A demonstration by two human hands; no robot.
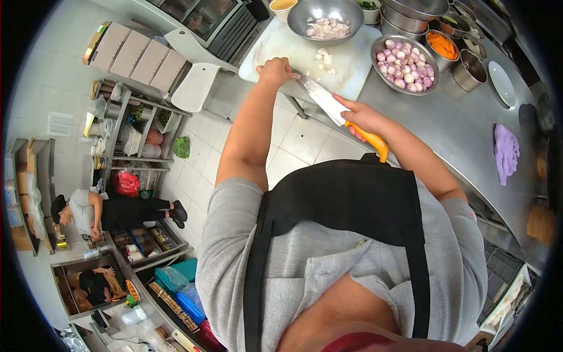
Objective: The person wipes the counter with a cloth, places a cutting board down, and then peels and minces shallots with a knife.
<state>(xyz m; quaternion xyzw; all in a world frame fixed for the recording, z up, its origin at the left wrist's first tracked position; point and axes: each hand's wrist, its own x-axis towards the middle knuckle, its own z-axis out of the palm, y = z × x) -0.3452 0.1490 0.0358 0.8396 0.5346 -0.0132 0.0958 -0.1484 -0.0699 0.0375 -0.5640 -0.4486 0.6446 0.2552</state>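
My right hand [365, 117] grips the yellow handle of a wide-bladed kitchen knife [324, 101], its blade pointing up and left over the near edge of a white cutting board [265, 51]. At the knife's tip, my left hand [275, 71] is closed over the board; what its fingers hold, if anything, is hidden. Pale peeled shallot pieces [325, 60] lie on the board just beyond the blade. Cut pieces sit in a metal bowl [300, 16] at the board's far side. To the right, another metal bowl [380, 75] holds several whole purple-white shallots [406, 66].
Along the steel counter [431, 126] stand a pot of orange pieces [441, 44], a steel pot [469, 70], a white oval dish [501, 83] and a purple glove [505, 152]. A white chair [194, 85] is beyond the board. Another person [117, 212] stands by shelves at left.
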